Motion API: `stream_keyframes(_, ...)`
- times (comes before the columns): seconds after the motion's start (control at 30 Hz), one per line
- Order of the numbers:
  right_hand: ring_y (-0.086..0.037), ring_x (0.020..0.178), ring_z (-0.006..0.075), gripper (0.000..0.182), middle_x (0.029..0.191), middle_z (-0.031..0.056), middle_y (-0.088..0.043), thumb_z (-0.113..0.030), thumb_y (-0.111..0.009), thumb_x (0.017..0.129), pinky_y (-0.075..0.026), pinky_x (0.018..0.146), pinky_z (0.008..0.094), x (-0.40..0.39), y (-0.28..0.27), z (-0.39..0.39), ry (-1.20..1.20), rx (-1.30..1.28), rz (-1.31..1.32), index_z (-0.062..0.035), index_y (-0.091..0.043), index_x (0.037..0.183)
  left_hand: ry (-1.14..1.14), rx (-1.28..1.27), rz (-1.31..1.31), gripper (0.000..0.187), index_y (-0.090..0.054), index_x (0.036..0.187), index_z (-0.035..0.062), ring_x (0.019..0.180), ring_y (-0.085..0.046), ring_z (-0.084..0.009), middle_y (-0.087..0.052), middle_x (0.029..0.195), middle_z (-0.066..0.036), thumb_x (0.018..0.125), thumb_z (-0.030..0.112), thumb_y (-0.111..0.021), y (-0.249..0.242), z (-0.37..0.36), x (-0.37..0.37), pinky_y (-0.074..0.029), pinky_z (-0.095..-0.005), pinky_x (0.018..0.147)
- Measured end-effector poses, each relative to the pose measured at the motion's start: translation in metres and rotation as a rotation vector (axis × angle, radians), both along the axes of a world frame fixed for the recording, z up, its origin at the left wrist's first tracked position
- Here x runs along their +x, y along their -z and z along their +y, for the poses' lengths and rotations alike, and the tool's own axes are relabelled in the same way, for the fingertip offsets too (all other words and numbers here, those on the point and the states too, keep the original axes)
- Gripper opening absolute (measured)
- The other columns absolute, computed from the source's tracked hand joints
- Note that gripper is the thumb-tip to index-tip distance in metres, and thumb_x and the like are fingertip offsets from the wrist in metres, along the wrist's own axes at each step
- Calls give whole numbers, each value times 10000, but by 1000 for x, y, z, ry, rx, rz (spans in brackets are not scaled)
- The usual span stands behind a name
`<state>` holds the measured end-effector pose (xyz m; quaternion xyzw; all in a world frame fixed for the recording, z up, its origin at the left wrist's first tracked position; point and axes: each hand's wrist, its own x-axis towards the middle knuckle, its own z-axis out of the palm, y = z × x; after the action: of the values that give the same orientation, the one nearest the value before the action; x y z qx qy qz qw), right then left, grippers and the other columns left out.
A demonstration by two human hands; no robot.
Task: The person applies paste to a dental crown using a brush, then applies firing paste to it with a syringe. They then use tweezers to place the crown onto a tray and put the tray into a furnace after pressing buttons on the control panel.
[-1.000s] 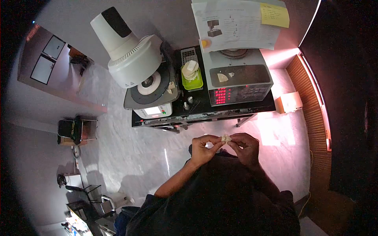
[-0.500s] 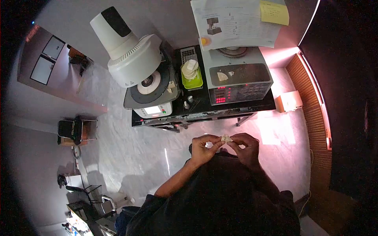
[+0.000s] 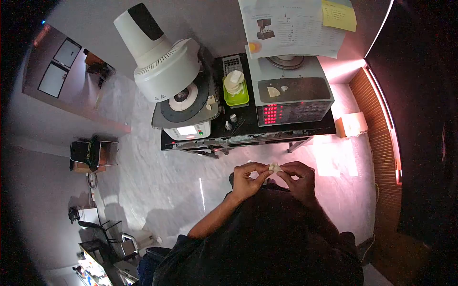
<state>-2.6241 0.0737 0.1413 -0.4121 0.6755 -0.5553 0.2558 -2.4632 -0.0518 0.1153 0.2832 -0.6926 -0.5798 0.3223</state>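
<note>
A small cream-coloured piece [image 3: 275, 168] is held between both hands, in front of the dark shirt. My left hand [image 3: 249, 180] pinches its left side between thumb and fingertips. From the right, my right hand [image 3: 298, 178] pinches the other side in the same way. The fingertips hide parts of the piece, and its exact shape is too small to tell. Beyond the hands, a green tray [image 3: 237, 97] with pale round pieces [image 3: 233, 85] stands on the black table [image 3: 244, 131]. Pale fragments [image 3: 273, 91] lie on the grey machine.
A white machine [image 3: 167, 71] with a raised head and a lit screen stands at the table's left. The grey machine [image 3: 295, 105] with red digits is on the right, below a hanging paper sheet [image 3: 296, 28]. Small bottles [image 3: 228, 125] stand near the table's front edge.
The view has shifted slightly, so the table and machines appear a little further right. Both hands keep hold of the piece, which looks slightly turned.
</note>
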Motion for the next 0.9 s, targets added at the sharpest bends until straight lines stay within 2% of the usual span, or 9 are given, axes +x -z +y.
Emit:
stream_keyframes(0.13, -752, 850, 185, 180, 986, 140, -747, 0, -833, 836, -628, 758, 301, -1, -2, -1, -20, 11, 3, 33, -753, 995, 26, -15, -1, 76, -777, 894, -18, 887, -748, -203, -779, 974, -158, 849, 6, -833, 4, -1, 3, -581, -311, 788)
stream_keyframes(0.23, -766, 826, 213, 170, 967, 145, -763, -64, -829, 839, -629, 738, 324, 0, -7, -3, 4, 13, -1, 20, -774, 977, 33, -10, -9, 78, -770, 905, -31, 905, -739, -200, -774, 987, -164, 854, -16, -827, 5, -1, 3, -581, -304, 791)
stream_keyframes(0.47, -753, 785, 188, 168, 953, 140, -754, -44, -840, 822, -623, 700, 297, -2, -5, -6, 4, -30, 85, 16, -772, 964, 20, 53, -46, 80, -771, 902, -33, 895, -739, -197, -777, 972, -165, 853, -8, -829, -5, -1, 1, -582, -308, 795)
stream_keyframes(0.53, -746, 788, 162, 177, 950, 135, -745, 7, -849, 799, -614, 682, 274, -4, -6, -6, 0, -33, 96, 8, -773, 958, 2, -24, -8, 98, -788, 921, -12, 821, -731, -161, -782, 913, -138, 849, 28, -840, -2, -2, -1, -567, -298, 751)
stream_keyframes(0.67, -721, 702, 145, 158, 920, 123, -740, -29, -855, 803, -585, 624, 263, -6, -10, -5, -1, 28, 117, -3, -785, 942, -13, -65, 26, 113, -796, 934, -5, 765, -709, -129, -781, 873, -119, 845, 44, -845, -2, -2, -4, -553, -284, 724)
stream_keyframes(0.77, -709, 673, 161, 153, 904, 121, -734, -86, -850, 822, -581, 615, 276, -7, -12, -3, 0, 37, 125, -11, -793, 943, 14, 11, -83, 93, -771, 909, -38, 883, -732, -169, -780, 963, -142, 850, -1, -833, -5, -3, -2, -575, -297, 807)
stream_keyframes(0.9, -674, 651, 121, 167, 908, 105, -725, -24, -859, 793, -546, 588, 256, -5, -12, -6, 38, -31, 164, -3, -778, 938, 15, 15, -55, 142, -760, 973, -54, 867, -720, -145, -776, 944, -133, 859, -1, -827, -2, -2, -4, -569, -286, 802)
